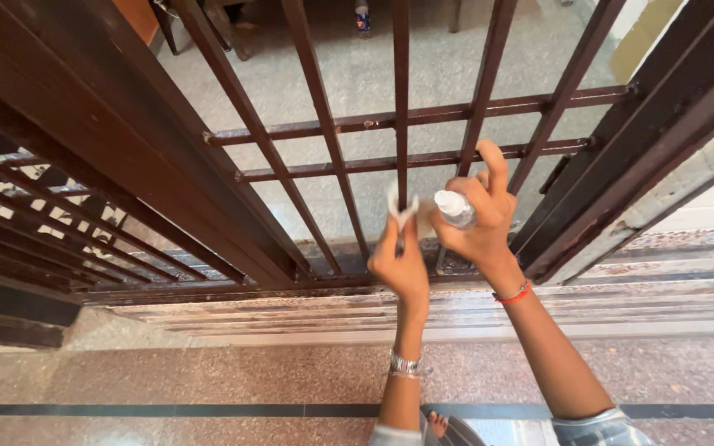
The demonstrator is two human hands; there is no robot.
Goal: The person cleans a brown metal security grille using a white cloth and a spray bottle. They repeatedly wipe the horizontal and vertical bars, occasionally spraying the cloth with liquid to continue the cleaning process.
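Note:
My left hand (400,263) pinches a small white cloth (397,205) against a vertical bar of a dark brown metal grille gate (324,128). My right hand (483,216) grips a small clear spray bottle (454,206) just right of that bar, with the index finger raised near the two horizontal rails. A silver bracelet sits on my left wrist and a red thread band on my right.
A heavy dark door frame (621,173) rises on the right and another grille leaf (35,215) slants on the left. A worn stone threshold (291,318) lies below the gate. Speckled floor with a dark stripe (167,410) is under me, my toes (436,424) showing.

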